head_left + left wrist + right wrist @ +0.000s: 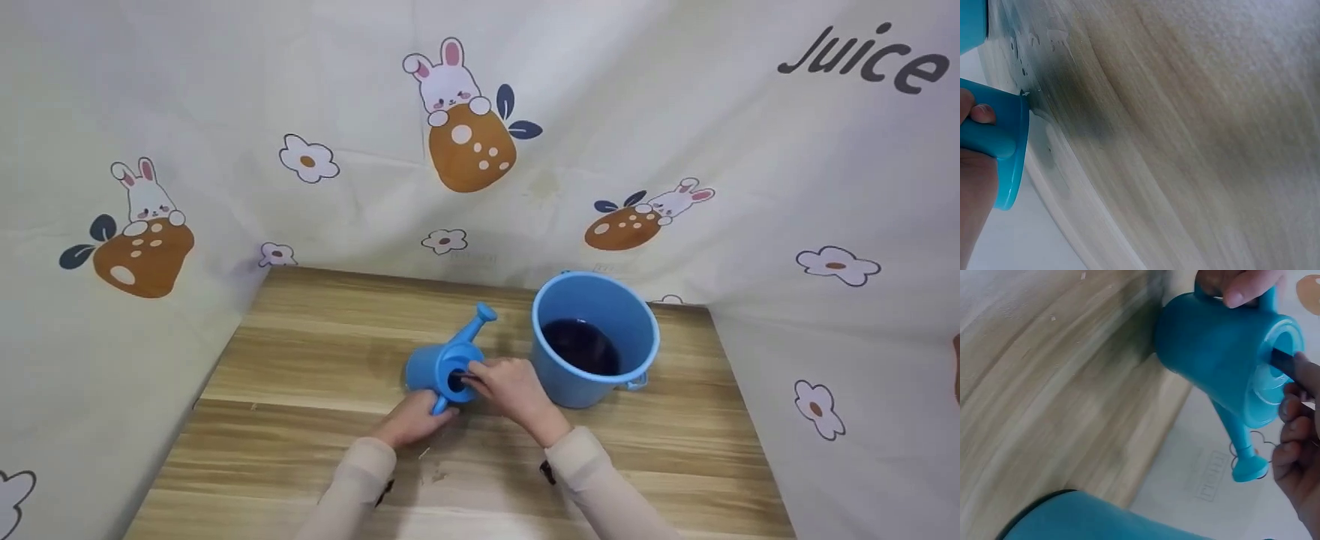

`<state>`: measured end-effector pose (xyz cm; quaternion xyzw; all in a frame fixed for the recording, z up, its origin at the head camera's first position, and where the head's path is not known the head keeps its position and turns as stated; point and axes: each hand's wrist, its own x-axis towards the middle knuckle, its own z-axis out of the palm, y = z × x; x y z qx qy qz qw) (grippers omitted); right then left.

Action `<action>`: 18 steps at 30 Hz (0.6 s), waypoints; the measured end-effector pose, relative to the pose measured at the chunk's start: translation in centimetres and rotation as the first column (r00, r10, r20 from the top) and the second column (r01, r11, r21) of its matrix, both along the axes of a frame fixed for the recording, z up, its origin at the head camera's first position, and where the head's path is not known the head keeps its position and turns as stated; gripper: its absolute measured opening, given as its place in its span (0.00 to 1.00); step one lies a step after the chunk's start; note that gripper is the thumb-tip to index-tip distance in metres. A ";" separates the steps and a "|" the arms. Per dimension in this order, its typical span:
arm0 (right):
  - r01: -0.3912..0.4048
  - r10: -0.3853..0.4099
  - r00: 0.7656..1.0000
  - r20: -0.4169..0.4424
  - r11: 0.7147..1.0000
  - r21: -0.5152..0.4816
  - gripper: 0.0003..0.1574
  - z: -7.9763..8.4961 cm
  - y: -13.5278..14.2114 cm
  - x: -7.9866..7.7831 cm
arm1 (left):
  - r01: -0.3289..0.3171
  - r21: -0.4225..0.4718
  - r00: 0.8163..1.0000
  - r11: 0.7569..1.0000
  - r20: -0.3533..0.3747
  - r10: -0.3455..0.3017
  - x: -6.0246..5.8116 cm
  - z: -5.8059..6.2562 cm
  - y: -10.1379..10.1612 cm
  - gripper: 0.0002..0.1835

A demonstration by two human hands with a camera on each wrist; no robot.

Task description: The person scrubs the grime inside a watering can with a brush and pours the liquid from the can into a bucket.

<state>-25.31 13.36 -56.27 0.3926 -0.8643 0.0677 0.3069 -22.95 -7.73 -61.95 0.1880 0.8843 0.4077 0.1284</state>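
A small blue watering can (424,367) sits on the wooden table, its spout (469,328) angled away toward the back. My left hand (412,418) grips the can's handle from the near side; in the left wrist view, fingers curl round that handle (988,138). Over the can's top opening, my right hand (514,386) pinches a dark, slim, flat-sided piece (1284,363). The far end of this piece dips into the opening and is hidden inside, so I cannot tell what kind of thing it is.
Right of the can stands a larger blue bucket (551,379) with dark liquid (581,346) in it. Water drops (1023,71) dot the wooden table (300,442) near the can. A printed cloth (360,90) with rabbits and flowers hangs behind and at both sides.
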 end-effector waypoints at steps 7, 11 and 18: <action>-0.047 0.040 0.993 -0.115 0.997 -0.065 0.16 -0.2 -0.1 -0.2 | -0.010 0.031 1.000 0.999 0.016 0.010 0.0 0.0 0.0 0.20; -0.098 0.088 0.988 -0.130 0.992 -0.076 0.16 0.2 0.1 0.1 | -0.022 0.059 0.998 0.998 0.063 0.018 -0.1 -0.2 -0.2 0.18; -0.162 0.150 0.977 -0.149 0.984 -0.072 0.14 0.5 0.5 0.7 | -0.025 0.035 0.999 0.999 0.026 0.024 -0.2 -0.1 -0.2 0.20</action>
